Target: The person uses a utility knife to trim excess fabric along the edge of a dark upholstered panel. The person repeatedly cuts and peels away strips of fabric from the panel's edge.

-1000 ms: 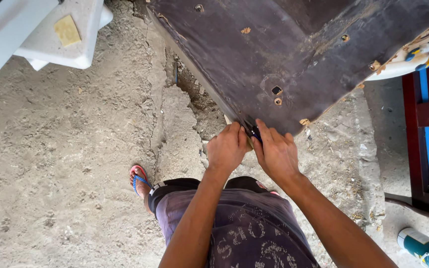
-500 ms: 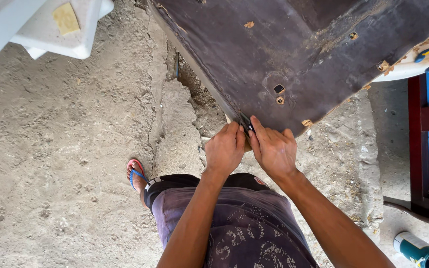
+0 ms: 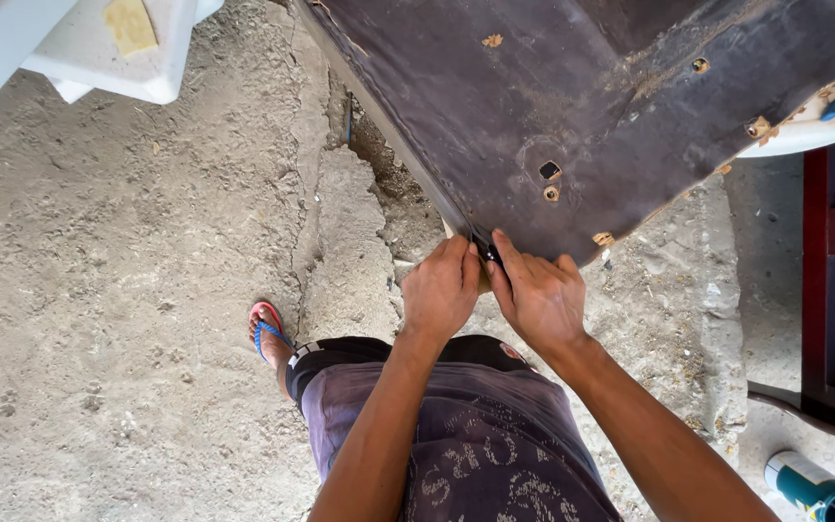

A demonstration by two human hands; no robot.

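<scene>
Pinching point: the near corner of the dark worn panel (image 3: 572, 116) is being gripped where a small dark tool (image 3: 486, 251) is being held.
Left hand (image 3: 440, 290): fingers are being pressed together at the edge, nearer the corner than a second ago.
Right hand (image 3: 538, 295): fingertips are being clamped alongside.
Change: the hands are being raised slightly along the edge.
Surroundings: cracked concrete floor (image 3: 99, 290); white tub (image 3: 108, 58) lying well apart.

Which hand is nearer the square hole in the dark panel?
Right. The right hand grips the dark panel's lower edge almost straight below the square hole; the left hand pinches the same edge farther off to the left.
</scene>
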